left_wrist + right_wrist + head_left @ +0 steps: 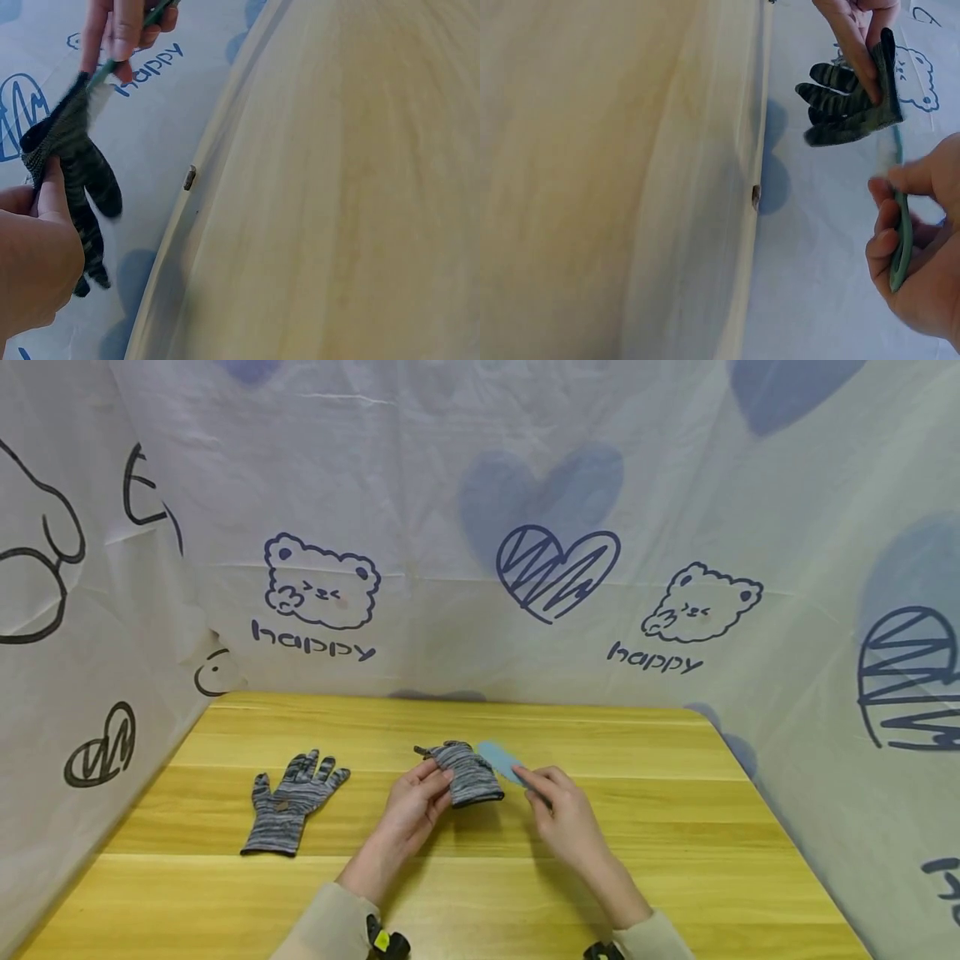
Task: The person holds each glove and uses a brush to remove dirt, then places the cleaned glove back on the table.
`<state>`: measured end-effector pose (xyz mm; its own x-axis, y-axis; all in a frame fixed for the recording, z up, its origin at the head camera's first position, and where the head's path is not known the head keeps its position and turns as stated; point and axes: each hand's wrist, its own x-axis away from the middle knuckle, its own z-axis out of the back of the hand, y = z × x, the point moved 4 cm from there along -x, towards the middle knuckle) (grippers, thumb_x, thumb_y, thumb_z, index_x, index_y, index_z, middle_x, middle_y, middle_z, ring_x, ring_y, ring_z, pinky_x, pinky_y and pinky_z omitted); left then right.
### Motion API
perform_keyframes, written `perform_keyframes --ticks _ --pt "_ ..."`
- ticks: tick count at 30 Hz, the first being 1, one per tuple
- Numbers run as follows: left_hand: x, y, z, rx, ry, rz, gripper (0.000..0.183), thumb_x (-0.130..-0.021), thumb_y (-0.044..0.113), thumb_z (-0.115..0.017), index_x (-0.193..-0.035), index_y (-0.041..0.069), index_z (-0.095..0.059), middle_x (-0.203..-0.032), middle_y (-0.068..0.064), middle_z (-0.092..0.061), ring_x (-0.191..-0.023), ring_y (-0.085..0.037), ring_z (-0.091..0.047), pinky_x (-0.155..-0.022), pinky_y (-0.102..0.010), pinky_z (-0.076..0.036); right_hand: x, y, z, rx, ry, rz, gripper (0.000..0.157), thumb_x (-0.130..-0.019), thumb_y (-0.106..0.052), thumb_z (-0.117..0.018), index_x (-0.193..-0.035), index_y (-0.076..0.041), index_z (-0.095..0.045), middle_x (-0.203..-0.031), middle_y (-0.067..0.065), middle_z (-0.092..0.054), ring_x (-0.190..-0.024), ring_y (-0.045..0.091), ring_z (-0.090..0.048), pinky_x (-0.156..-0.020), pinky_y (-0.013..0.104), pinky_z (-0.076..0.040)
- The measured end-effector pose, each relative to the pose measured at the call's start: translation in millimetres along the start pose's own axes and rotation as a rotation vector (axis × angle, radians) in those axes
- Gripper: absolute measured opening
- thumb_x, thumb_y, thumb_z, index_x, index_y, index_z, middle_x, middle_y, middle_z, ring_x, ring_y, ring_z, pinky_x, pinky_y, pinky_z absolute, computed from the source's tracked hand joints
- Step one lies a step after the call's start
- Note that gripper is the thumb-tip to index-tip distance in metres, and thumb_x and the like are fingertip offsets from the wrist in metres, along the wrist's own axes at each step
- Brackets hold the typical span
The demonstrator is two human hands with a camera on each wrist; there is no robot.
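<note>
In the head view my left hand [411,807] pinches a grey and black striped knit glove [474,778] between thumb and fingers, above the table. Its dark-edged cuff faces me, and its fingers dangle in the left wrist view. My right hand [572,822] grips a brush [497,758] by its green handle [904,251]. The brush's blue back faces up, and pale, blurred bristles show below it in the right wrist view. Its head comes right up to the glove's side. A matching glove [277,835] lies flat at the left, fingers pointing away, with a brown spot on its palm.
A yellow wood-grain table [675,877] lies under both hands. White sheeting [435,635] printed with hearts and bears hangs behind it and along both sides. A small dark chip [190,178] marks the table's edge.
</note>
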<state>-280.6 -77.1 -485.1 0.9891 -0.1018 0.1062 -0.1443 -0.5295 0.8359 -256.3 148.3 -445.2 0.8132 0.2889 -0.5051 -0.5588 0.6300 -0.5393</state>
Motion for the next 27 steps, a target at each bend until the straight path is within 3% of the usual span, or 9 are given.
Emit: perform_keyframes --ticks 3,7,14,19,24,27 --pt "-0.7 0.9 0.8 0.013 0.022 -0.012 0.054 -0.105 -0.007 -0.049 -0.156 -0.014 -0.031 -0.152 -0.033 -0.047 -0.095 -0.005 -0.069 -0.078 -0.015 -0.057 -0.3 5.6 3.6 -0.005 0.019 -0.065 0.044 -0.097 0.007 -0.066 -0.138 -0.008 -0.069 -0.112 0.011 -0.069 -0.079 0.012 -0.059 -0.061 0.024 -0.051" --pt "-0.6 1.2 1.0 0.015 0.039 -0.018 0.052 -0.104 -0.008 -0.049 -0.154 -0.014 -0.035 -0.142 -0.026 -0.058 -0.094 -0.006 -0.070 -0.078 -0.016 -0.057 -0.3 10.6 8.0 -0.012 0.034 -0.131 0.044 -0.100 0.002 -0.065 -0.141 -0.010 -0.066 -0.117 0.012 -0.068 -0.089 0.018 -0.063 -0.069 0.029 -0.055" --pt "0.7 -2.0 -2.2 0.006 0.017 -0.025 0.051 -0.105 -0.008 -0.049 -0.153 -0.016 -0.034 -0.149 -0.033 -0.050 -0.099 -0.007 -0.069 -0.083 -0.018 -0.058 -1.2 2.0 7.8 -0.026 0.059 -0.074 0.048 -0.102 0.000 -0.063 -0.148 -0.014 -0.059 -0.118 0.015 -0.064 -0.100 0.029 -0.065 -0.079 0.045 -0.056" --pt "0.4 -5.2 -4.9 0.003 -0.004 -0.031 0.051 -0.105 -0.009 -0.047 -0.153 -0.017 -0.032 -0.152 -0.036 -0.043 -0.108 -0.012 -0.068 -0.093 -0.023 -0.057 -0.5 -8.7 1.8 -0.039 0.044 -0.044 0.045 -0.102 -0.002 -0.065 -0.145 -0.017 -0.062 -0.114 0.013 -0.056 -0.091 0.020 -0.056 -0.076 0.038 -0.051" --pt "1.2 -7.3 -9.0 -0.020 -0.036 -0.029 0.055 -0.105 -0.008 -0.046 -0.156 -0.017 -0.026 -0.156 -0.037 -0.037 -0.121 -0.019 -0.064 -0.099 -0.025 -0.055 1.4 -18.2 -3.6 -0.041 0.001 -0.020 0.035 -0.103 -0.012 -0.066 -0.138 -0.017 -0.066 -0.115 0.011 -0.052 -0.071 0.007 -0.041 -0.063 0.026 -0.043" --pt "2.6 -7.7 -12.4 -0.024 -0.057 -0.025 0.054 -0.104 -0.009 -0.046 -0.155 -0.016 -0.029 -0.155 -0.036 -0.040 -0.120 -0.019 -0.065 -0.100 -0.026 -0.055 2.5 -22.0 -5.8 -0.036 -0.022 -0.028 0.032 -0.103 -0.015 -0.067 -0.134 -0.019 -0.068 -0.118 0.008 -0.051 -0.065 0.005 -0.037 -0.060 0.023 -0.040"
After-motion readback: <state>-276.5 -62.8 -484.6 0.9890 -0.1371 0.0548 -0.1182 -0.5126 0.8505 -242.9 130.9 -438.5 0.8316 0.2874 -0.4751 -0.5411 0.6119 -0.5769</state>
